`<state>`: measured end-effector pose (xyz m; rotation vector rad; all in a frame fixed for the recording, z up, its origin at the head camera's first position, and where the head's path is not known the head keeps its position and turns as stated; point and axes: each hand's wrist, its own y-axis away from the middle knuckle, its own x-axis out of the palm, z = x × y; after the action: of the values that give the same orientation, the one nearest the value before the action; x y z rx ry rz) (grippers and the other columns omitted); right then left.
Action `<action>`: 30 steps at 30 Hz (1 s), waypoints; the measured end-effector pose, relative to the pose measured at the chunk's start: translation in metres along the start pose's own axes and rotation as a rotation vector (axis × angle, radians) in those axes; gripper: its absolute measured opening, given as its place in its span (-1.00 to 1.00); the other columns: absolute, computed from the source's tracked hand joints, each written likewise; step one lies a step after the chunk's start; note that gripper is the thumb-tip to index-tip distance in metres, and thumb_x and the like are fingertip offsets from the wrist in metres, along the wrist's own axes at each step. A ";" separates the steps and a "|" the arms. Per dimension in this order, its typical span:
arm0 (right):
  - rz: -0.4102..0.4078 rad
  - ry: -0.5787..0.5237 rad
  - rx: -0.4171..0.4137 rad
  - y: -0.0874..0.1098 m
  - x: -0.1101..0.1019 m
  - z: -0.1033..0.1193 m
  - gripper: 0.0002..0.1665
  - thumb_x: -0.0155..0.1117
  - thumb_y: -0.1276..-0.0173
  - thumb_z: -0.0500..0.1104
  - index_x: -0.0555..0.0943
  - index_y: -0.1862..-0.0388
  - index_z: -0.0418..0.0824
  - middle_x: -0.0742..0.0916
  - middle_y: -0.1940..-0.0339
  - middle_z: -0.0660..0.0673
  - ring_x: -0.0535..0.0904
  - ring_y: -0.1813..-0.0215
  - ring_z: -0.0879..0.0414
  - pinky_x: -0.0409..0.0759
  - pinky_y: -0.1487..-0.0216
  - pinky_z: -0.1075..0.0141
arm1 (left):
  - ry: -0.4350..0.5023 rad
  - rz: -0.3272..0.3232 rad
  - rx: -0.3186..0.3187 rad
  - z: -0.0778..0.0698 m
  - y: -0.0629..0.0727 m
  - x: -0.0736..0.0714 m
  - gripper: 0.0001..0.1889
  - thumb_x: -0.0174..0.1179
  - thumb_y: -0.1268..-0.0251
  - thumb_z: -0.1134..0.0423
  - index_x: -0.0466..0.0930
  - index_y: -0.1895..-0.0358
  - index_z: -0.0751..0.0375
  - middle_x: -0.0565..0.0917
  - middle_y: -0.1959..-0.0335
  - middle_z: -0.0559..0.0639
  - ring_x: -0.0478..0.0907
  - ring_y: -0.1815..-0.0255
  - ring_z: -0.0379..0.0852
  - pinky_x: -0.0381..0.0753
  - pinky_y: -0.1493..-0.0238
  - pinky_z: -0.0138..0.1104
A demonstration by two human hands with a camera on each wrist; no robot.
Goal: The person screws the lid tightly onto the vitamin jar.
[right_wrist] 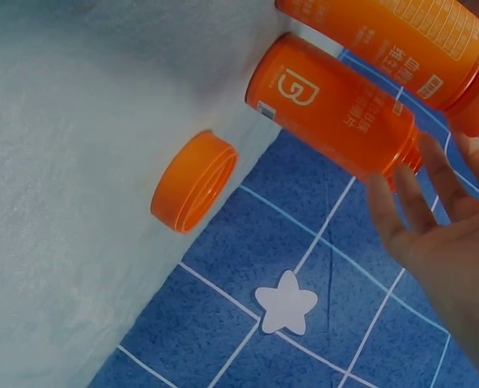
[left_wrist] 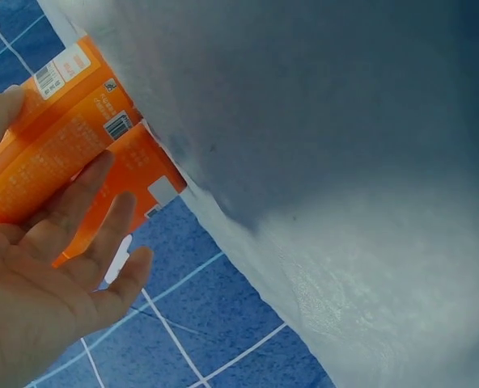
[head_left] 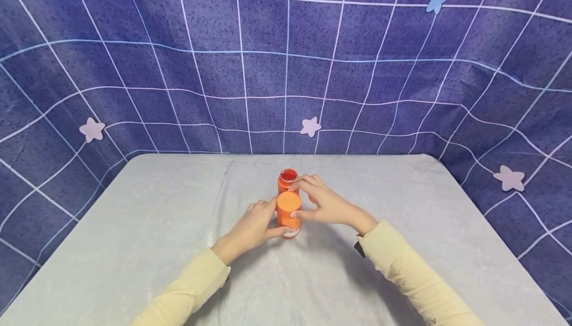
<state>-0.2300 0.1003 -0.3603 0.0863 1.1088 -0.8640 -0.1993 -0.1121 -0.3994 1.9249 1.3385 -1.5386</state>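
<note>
Pale yellow sleeves frame two bare hands at work over a grey cloth-covered tabletop. The left hand has its grip around the body of an orange capped bottle, thumb on the near side, the other fingers fanned out. The right hand comes in from the other side, its grip a light pinch of thumb and forefinger at the bottle's orange cap, the remaining fingers loosely extended.

Directly behind, an open bottle stands upright, its mouth bare; whether the two bottles touch cannot be told. A loose cap lies opening-up on the cloth beside it, partly hidden from the head camera by the right hand.

The crowding is the likely source of trouble. The right hand's spare fingers hang close to the open bottle's neck, and a wide twist could tip it over or knock the loose cap aside. Should the left hand's hold prove too slack, the capped bottle could turn along with its cap.

Beyond the tabletop's far edge rises a blue grid-patterned backdrop dotted with stars.
</note>
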 end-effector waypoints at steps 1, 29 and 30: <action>0.008 -0.006 0.005 0.000 0.000 0.000 -0.45 0.36 -0.08 0.00 0.46 -0.04 -0.13 0.51 -0.12 -0.05 0.31 -0.12 0.09 0.45 0.16 0.30 | 0.002 -0.001 0.001 0.000 0.000 0.000 -0.30 0.32 0.02 -0.08 0.33 -0.16 0.21 0.64 0.15 0.04 0.52 0.11 0.02 0.38 0.00 -0.08; -0.086 0.042 0.136 0.011 -0.017 -0.034 -0.51 0.27 -0.17 -0.15 0.43 -0.09 -0.23 0.53 -0.10 -0.13 0.33 -0.18 -0.03 0.33 -0.20 -0.01 | -0.096 -0.088 -0.153 0.032 0.007 -0.019 -0.40 0.36 0.12 -0.11 0.44 0.11 0.27 0.59 0.45 0.05 0.49 0.37 -0.01 0.47 0.27 -0.12; -0.092 0.051 0.140 0.011 -0.017 -0.035 -0.51 0.27 -0.17 -0.16 0.43 -0.08 -0.24 0.53 -0.10 -0.15 0.33 -0.18 -0.04 0.32 -0.20 -0.01 | -0.095 -0.093 -0.160 0.034 0.008 -0.020 -0.40 0.37 0.12 -0.10 0.45 0.11 0.27 0.59 0.44 0.06 0.50 0.37 -0.01 0.48 0.28 -0.12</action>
<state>-0.2521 0.1339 -0.3668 0.1755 1.1057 -1.0260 -0.2120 -0.1504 -0.3959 1.6944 1.4803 -1.4951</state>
